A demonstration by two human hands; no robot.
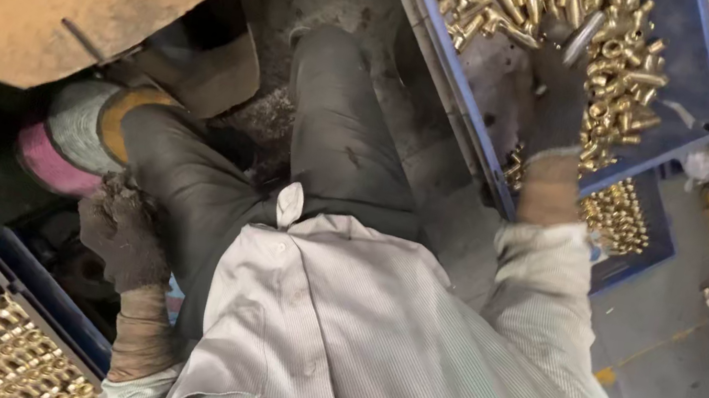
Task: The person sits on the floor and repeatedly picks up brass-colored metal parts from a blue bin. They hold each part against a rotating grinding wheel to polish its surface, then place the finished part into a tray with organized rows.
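While gloved right hand [556,89] reaches the crate [686,83], brass fittings [624,77] surround its fingers [553,35].

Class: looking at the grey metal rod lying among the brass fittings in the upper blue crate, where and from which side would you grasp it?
Probably at the rod's upper end, from above. It lies slanted atop the brass fittings, and the gloved right hand covers its lower end.
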